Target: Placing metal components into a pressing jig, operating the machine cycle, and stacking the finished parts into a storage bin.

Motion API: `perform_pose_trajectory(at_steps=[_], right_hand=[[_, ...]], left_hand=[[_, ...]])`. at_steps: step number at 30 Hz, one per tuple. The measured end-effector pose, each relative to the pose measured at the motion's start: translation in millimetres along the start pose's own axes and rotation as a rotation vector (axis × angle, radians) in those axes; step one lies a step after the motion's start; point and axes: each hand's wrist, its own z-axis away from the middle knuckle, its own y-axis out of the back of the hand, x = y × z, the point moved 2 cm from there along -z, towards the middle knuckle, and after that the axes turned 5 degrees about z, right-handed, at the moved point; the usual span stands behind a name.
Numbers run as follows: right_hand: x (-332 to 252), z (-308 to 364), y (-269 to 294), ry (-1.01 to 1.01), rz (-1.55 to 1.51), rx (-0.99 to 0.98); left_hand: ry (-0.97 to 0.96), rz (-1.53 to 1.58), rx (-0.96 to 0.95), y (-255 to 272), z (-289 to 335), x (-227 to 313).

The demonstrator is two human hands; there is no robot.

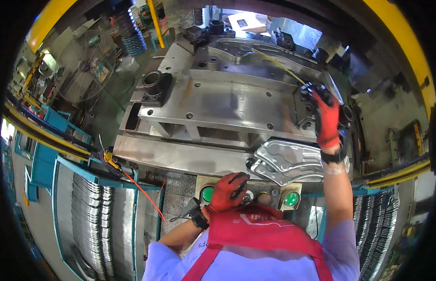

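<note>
My right hand, in a red glove with dark fingertips, reaches forward over the right side of a steel press die. Its fingers are closed on a thin yellow rod. The rod's far end meets a stamped metal part lying at the back of the die. Close to my chest is my left hand, gloved alike, its fingers half curled and apart with nothing seen in them. It is beside a green push button on the control box. A second stamped metal part rests at the die's front right edge.
Racks of stacked metal parts stand at the left and right. A yellow-handled tool with a red hose hangs at the front left. Another green button is on the right. Guide posts rise from the die.
</note>
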Motion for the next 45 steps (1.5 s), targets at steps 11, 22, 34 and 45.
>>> perform_pose_trajectory(at_steps=[11, 22, 34, 45], right_hand=[[46, -101, -136, 0.193, 0.441, 0.008], [72, -122, -152, 0.228, 0.578, -0.042], [52, -109, -158, 0.336, 0.758, -0.062], [59, -112, -157, 0.423, 0.781, -0.069]], left_hand=[[0.169, 0.052, 0.057, 17, 26, -19], [0.237, 0.057, 0.077, 24, 31, -31], [0.246, 0.117, 0.078, 26, 20, -29], [0.264, 0.124, 0.071, 25, 21, -28]])
